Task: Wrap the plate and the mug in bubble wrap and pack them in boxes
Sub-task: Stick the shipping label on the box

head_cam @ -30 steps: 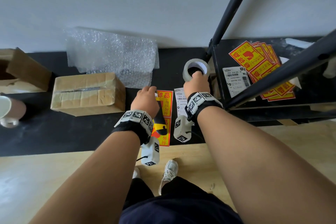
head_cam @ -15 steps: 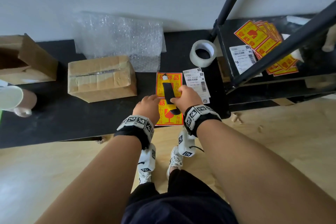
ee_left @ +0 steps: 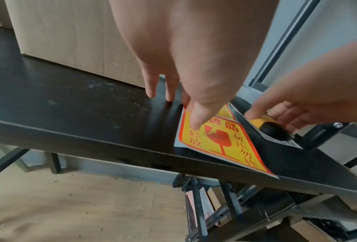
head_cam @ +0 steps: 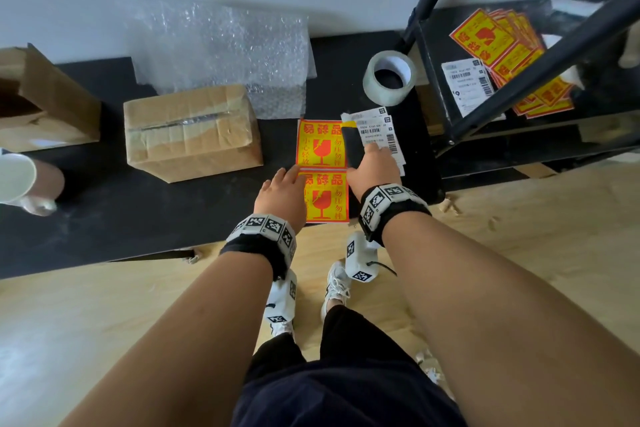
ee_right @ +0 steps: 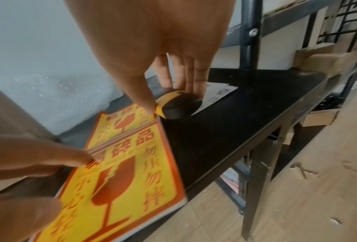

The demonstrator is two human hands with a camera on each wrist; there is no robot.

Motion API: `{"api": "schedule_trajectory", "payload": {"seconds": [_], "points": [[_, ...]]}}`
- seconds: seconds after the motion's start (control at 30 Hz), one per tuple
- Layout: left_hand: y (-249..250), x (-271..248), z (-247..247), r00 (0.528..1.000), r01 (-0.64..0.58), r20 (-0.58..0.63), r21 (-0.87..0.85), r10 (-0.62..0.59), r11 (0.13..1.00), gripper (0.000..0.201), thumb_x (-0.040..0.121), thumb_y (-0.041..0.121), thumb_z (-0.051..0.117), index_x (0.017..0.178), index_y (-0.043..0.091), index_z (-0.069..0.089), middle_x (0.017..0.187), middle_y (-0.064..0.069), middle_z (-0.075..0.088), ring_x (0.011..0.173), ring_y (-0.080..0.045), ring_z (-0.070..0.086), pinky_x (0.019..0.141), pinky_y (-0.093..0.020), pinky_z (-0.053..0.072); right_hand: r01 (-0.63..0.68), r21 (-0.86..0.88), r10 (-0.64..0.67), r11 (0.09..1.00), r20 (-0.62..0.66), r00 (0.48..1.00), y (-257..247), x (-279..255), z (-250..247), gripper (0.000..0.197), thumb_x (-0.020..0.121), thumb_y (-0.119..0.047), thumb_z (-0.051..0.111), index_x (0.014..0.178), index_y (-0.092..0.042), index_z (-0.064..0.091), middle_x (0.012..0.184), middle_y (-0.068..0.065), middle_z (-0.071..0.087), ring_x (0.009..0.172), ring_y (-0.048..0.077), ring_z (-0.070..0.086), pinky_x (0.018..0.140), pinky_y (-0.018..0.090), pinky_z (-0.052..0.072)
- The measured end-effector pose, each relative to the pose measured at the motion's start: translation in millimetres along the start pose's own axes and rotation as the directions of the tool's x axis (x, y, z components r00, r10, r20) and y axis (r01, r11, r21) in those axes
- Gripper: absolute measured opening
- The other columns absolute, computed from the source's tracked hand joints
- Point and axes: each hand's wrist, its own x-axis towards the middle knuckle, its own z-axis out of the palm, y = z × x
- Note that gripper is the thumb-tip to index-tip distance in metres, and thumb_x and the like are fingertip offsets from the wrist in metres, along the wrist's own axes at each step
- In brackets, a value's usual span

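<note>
Cardboard dominates the left of the black bench [head_cam: 104,218]: an open box [head_cam: 45,104] at the far left edge, a white mug [head_cam: 20,184] lying on its side just near of it, still bare, and a taped-shut box [head_cam: 190,132] further right with a sheet of bubble wrap [head_cam: 221,45] behind it against the wall. No plate shows in any view, and whether it sits inside the sealed box cannot be told. Right of that box lies a strip of two yellow fragile stickers [head_cam: 322,166]; the left hand [head_cam: 282,196] has straight fingers, thumb pressing the near sticker flat. The right hand [head_cam: 372,168] curls round a black-and-yellow utility knife [head_cam: 353,146] lying across the stickers' right edge and a shipping label [head_cam: 382,133]. A tape roll [head_cam: 389,78] stands far right, beside a shelf [head_cam: 519,107] holding more stickers. From here, the risk I see is the near sticker overhanging the bench edge: lifting the knife carelessly could drag the strip off, and any exposed blade is close to the left fingers. Compared with half a second ago, the right hand has slid further along the knife toward the label, and the left hand has opened onto the sticker.
</note>
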Motion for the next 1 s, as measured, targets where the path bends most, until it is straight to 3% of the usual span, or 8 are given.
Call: {"api": "schedule_trajectory", "payload": {"seconds": [0.1,0.27,0.4,0.47,0.53,0.6,0.83,1.0], "points": [[2.5,-2.2,1.6,1.000,0.008,-0.023,0.001,-0.008,1.000,0.056,0.096,0.016,0.050,0.148,0.017,0.029,0.160,0.000,0.016,0.146,-0.022,0.016,0.117,-0.040,0.021,-0.080,0.003,0.080,0.997,-0.053,0.995,15.6,5.4,-5.8,0.041,0.089,-0.023,0.063,0.124,-0.007,0.049,0.126,0.013,0.051,0.117,0.030,0.053,0.087,0.038,0.047],[3.7,-6.6,10.9,0.999,0.031,-0.011,-0.005,-0.032,0.999,0.064,0.098,0.022,0.050,0.152,0.016,0.017,0.161,0.000,0.009,0.148,-0.022,0.010,0.118,-0.042,0.021,-0.103,-0.030,0.103,0.994,-0.010,0.995,21.3,4.7,-2.3,0.048,0.090,-0.024,0.063,0.131,-0.007,0.045,0.131,0.014,0.048,0.121,0.031,0.050,0.091,0.038,0.047],[2.7,-9.9,10.2,0.999,0.022,-0.026,-0.013,-0.023,1.000,0.066,0.098,0.027,0.052,0.152,0.017,0.017,0.161,0.000,0.010,0.148,-0.022,0.011,0.117,-0.041,0.022,-0.016,-0.064,0.007,0.998,-0.144,0.990,19.3,-3.7,-4.4,0.038,0.091,-0.025,0.061,0.126,-0.011,0.053,0.124,0.011,0.052,0.116,0.027,0.050,0.090,0.037,0.047],[2.5,-12.0,9.4,0.999,0.029,-0.042,-0.030,-0.030,0.999,0.066,0.097,0.029,0.054,0.151,0.016,0.019,0.160,0.001,0.014,0.147,-0.021,0.013,0.116,-0.040,0.023,0.067,-0.023,-0.070,0.997,-0.180,0.981,16.4,-9.9,-3.3,0.022,0.094,-0.021,0.055,0.112,-0.012,0.062,0.110,0.007,0.060,0.105,0.025,0.057,0.081,0.036,0.050],[2.9,-13.7,10.1,0.998,0.029,-0.051,-0.041,-0.031,0.999,0.064,0.097,0.030,0.053,0.151,0.015,0.021,0.159,0.001,0.016,0.147,-0.021,0.014,0.116,-0.040,0.023,0.108,-0.007,-0.108,0.994,-0.114,0.988,13.4,-17.3,2.8,0.019,0.097,-0.021,0.048,0.101,-0.012,0.064,0.097,0.005,0.064,0.091,0.024,0.062,0.065,0.032,0.047],[4.0,-15.0,11.7,0.998,0.024,-0.055,-0.048,-0.026,0.999,0.061,0.098,0.026,0.051,0.151,0.015,0.022,0.159,0.001,0.017,0.146,-0.021,0.014,0.116,-0.039,0.023,0.099,-0.026,-0.100,0.995,-0.033,0.994,11.2,-24.4,10.6,0.022,0.099,-0.021,0.045,0.103,-0.012,0.064,0.094,0.005,0.065,0.086,0.024,0.063,0.061,0.030,0.044],[2.4,-21.8,17.0,0.999,-0.001,-0.049,-0.036,-0.001,0.999,0.055,0.096,0.014,0.048,0.148,0.019,0.030,0.158,0.002,0.020,0.146,-0.020,0.016,0.115,-0.039,0.024,-0.021,0.054,0.017,0.998,0.072,0.997,1.3,-35.5,26.3,0.031,0.097,-0.018,0.051,0.127,-0.012,0.051,0.108,0.006,0.064,0.098,0.026,0.064,0.066,0.031,0.048],[-2.8,-22.1,16.5,1.000,-0.017,-0.018,-0.028,0.017,0.999,0.057,0.096,0.011,0.047,0.149,0.020,0.028,0.158,0.004,0.019,0.146,-0.019,0.015,0.115,-0.040,0.025,-0.144,0.158,0.123,0.977,0.137,0.983,-4.6,-29.1,30.5,0.028,0.093,-0.016,0.057,0.120,-0.011,0.058,0.117,0.007,0.063,0.103,0.026,0.062,0.072,0.030,0.048]]}}
